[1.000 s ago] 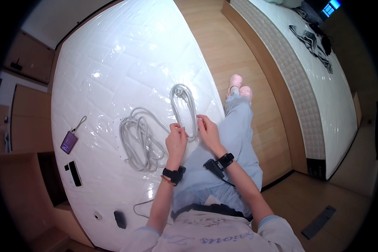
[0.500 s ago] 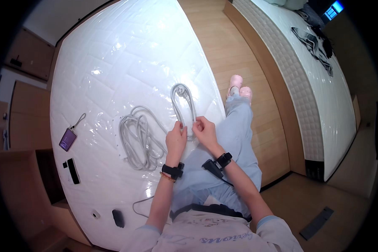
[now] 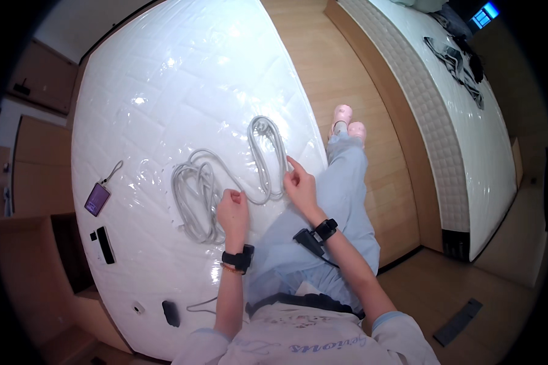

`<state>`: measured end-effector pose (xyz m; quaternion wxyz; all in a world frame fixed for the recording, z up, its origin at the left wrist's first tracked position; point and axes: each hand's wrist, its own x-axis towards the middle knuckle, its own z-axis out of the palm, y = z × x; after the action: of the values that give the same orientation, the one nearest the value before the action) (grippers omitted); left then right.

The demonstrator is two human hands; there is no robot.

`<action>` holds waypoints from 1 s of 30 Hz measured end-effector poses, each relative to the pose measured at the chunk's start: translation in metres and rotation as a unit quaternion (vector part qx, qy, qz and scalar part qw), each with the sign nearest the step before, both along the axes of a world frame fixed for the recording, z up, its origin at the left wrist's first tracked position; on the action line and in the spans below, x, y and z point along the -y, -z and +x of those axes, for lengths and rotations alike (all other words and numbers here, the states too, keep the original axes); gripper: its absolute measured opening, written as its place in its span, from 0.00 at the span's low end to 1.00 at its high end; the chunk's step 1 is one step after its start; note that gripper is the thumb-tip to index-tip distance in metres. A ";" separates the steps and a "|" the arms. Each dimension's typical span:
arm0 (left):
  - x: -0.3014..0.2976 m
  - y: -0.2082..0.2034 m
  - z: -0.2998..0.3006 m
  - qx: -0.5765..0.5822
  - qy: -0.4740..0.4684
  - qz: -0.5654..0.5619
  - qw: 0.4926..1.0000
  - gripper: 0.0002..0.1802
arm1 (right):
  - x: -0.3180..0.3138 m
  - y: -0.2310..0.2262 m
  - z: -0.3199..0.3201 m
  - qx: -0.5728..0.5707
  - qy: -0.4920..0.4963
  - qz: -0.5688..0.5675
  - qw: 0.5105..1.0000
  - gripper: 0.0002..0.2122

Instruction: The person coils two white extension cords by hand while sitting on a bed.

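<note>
One pale grey cable [image 3: 204, 201] in the head view, lying on a plastic-covered mattress [image 3: 134, 134], wound into a loose coil at 10 o'clock from the left hand [image 3: 233, 216] and a long narrow loop [image 3: 254, 149] at 1 o'clock from it, with a single strand running between. Left grip closed, thumb and fingertips pinching that connecting strand. Right hand [image 3: 301, 188] at 4 o'clock from the loop, thumb and forefinger against its near right side; impossible to tell whether fully closed on it. Black strapped devices around both wrists. At 9 o'clock from the coil, well apart, a purple-faced device [image 3: 97, 199] with a wrist cord; at 8 o'clock, a black-and-white slab [image 3: 105, 244]. Near 7 o'clock from the left hand, a small dark rounded object [image 3: 171, 314]. At 1 o'clock from the right hand, pink shoes [image 3: 342, 113] over the wooden floor [image 3: 313, 61]; at 2 o'clock, a second mattress [image 3: 432, 115] bearing dark clothing [image 3: 453, 61]. Between 4 and 5 o'clock, a flat grey strip [image 3: 458, 322] on the floor.
</note>
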<state>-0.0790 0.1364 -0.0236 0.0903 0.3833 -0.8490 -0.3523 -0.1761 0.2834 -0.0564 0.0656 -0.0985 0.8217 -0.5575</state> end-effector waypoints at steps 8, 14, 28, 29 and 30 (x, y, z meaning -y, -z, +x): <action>0.015 0.016 -0.007 0.093 0.031 -0.052 0.994 0.16 | 0.004 0.000 0.001 0.005 -0.007 -0.027 1.000 0.19; 0.020 0.003 0.002 0.024 0.047 0.011 0.999 0.16 | 0.000 -0.006 0.000 -0.037 0.018 0.025 0.999 0.18; 0.001 0.011 -0.021 -0.102 0.126 0.235 0.958 0.11 | 0.003 -0.030 0.003 -0.175 -0.171 -0.034 0.969 0.08; 0.001 0.007 -0.021 -0.113 0.130 0.260 0.950 0.12 | 0.002 -0.032 0.003 -0.170 -0.180 -0.022 0.969 0.08; 0.001 0.004 -0.021 -0.124 0.136 0.285 0.941 0.12 | 0.002 -0.031 0.003 -0.170 -0.181 -0.022 0.968 0.08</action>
<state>-0.1003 0.1356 -0.0280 0.0332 0.2274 -0.7389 -0.6335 -0.1730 0.2818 -0.0255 0.0226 -0.3403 0.7768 -0.5294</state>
